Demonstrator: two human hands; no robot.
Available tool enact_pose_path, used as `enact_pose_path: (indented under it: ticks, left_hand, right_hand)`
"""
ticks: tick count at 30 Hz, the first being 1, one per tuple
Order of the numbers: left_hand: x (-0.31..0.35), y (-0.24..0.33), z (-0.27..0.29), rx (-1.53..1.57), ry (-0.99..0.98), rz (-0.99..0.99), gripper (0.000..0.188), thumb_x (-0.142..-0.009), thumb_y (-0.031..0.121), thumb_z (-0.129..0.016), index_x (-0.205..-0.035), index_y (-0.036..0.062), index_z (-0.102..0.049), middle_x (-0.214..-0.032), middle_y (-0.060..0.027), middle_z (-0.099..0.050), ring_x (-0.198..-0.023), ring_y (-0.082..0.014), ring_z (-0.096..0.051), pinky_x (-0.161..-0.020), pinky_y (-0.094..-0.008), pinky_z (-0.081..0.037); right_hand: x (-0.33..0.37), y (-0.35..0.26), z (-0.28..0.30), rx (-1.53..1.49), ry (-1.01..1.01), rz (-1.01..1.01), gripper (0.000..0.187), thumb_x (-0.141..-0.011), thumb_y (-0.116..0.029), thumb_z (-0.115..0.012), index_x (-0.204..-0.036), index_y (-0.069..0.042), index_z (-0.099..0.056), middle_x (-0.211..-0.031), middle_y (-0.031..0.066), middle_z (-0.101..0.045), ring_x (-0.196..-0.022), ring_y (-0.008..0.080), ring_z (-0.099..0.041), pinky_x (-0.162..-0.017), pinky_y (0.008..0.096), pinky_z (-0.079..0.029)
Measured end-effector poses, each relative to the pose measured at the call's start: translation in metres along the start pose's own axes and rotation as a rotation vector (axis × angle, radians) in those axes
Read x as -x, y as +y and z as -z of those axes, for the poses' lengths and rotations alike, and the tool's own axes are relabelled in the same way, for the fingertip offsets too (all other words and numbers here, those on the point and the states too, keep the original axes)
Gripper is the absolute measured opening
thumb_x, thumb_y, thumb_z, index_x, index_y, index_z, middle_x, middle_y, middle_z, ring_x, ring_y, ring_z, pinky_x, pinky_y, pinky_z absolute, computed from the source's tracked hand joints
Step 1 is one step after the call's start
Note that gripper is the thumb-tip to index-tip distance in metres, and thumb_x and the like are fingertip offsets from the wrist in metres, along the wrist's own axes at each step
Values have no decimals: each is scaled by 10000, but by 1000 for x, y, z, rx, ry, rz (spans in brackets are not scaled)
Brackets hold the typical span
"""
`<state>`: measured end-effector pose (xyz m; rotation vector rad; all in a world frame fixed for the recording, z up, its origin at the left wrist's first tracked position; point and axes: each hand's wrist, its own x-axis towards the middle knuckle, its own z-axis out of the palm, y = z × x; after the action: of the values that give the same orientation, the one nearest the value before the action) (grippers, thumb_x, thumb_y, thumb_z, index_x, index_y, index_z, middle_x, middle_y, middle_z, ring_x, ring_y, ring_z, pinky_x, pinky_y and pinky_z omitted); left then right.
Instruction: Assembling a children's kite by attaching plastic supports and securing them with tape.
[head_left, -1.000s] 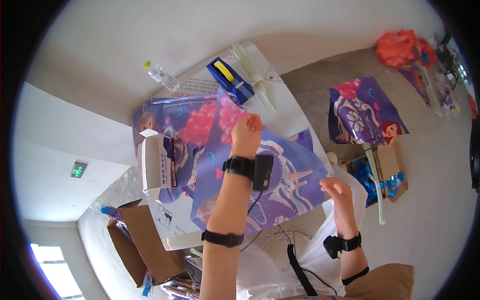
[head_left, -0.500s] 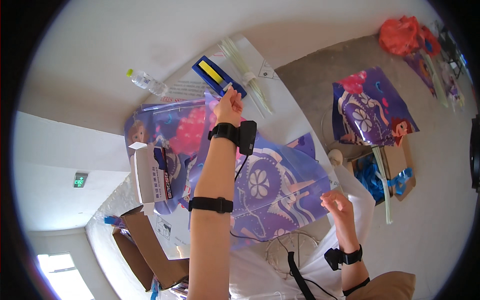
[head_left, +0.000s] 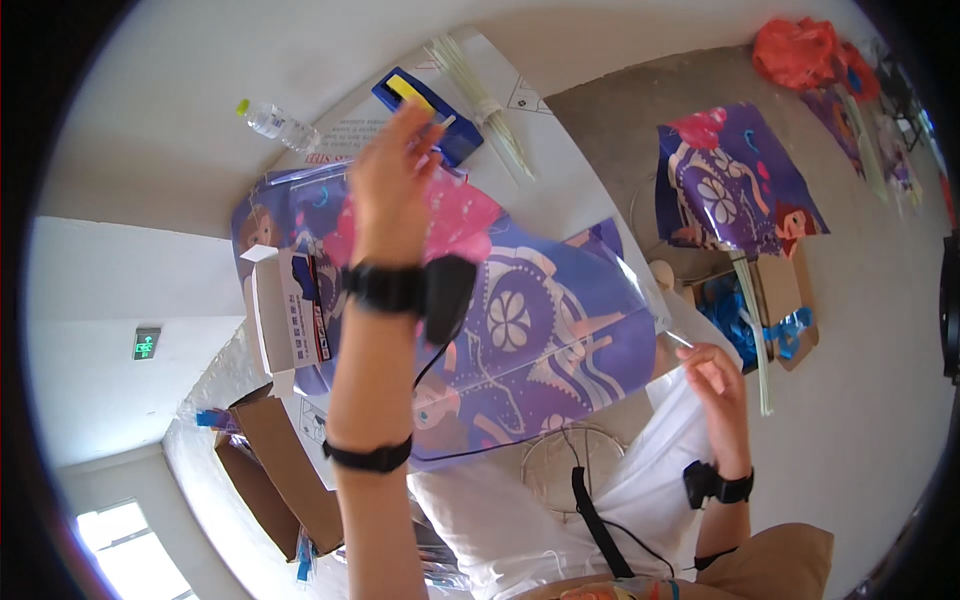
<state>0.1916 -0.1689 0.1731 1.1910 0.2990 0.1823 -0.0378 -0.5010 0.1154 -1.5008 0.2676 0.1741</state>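
A purple plastic sheet [head_left: 545, 345] with a printed cartoon pattern lies on the white table board, a second printed sheet [head_left: 262, 226] showing under it at the left. My left hand [head_left: 393, 175], smeared by motion, hangs over the far part of the sheets, just left of a blue tape dispenser [head_left: 462, 138] with a yellow roll; its grip is unclear. At the sheet's right edge, my right hand [head_left: 718, 385] has curled fingers and thumb pinched at the glossy clear margin of the sheet. Both wrists wear black straps with small devices.
An open white carton [head_left: 275, 310] stands at the left, a water bottle [head_left: 277, 126] beyond it. Pale thin sticks [head_left: 485, 105] lie beside the dispenser. Brown boxes [head_left: 285, 470] sit lower left. To the right, another printed sheet [head_left: 735, 185] is above a box of blue ribbon [head_left: 725, 310].
My left hand has come away from the dispenser's near end, moving left and up. The sheet layer near it has settled lower. My right hand has shifted right and slightly up.
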Motion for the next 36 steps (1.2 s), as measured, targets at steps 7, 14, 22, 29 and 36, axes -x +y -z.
enact_pose_path:
  ticks: [7,14,22,29,36]
  left_hand:
    - [200,129,124,136,-226,-370,248,-1005,160,-505,-1215,45,-572,-1172,-107,-606,-1097,-229,-571,-914,-375,-448]
    - [355,100,204,-125,434,-656,155,-1021,216,-513,-1065,73,-553,-1021,-86,-577,-976,-192,-545,-865,-340,-459]
    - [369,3,256,327,396,-412,72,-1003,170,-549,-1026,104,-537,-1026,-56,-568,-944,-154,-551,-821,-298,-454]
    - [339,-30,266,468,338,-328,97,-1011,150,-526,-1018,57,-554,-977,-60,-595,-924,-151,-563,-870,-306,-473]
    - [322,-40,278,365,426,-161,235,-994,93,-548,-1216,14,-555,-964,-40,-630,-901,-118,-590,-819,-263,-495]
  right_hand:
    - [17,-50,18,214,-343,87,74,-894,-14,-614,-962,7,-594,-1000,64,-571,-941,147,-554,-866,270,-430]
    - [43,-93,-28,522,-806,97,44,-869,-11,-652,-910,1,-643,-837,68,-632,-780,164,-603,-737,267,-471]
    - [20,-71,-54,746,-837,-93,84,-866,-40,-677,-923,15,-650,-802,25,-636,-732,88,-574,-694,239,-475]
    - [-19,-32,-48,724,-793,-158,174,-856,-18,-694,-1019,27,-654,-787,0,-599,-721,57,-542,-663,210,-453]
    - [-50,-19,-50,717,-725,-155,140,-853,-34,-695,-958,0,-608,-772,-13,-591,-707,52,-555,-647,215,-448]
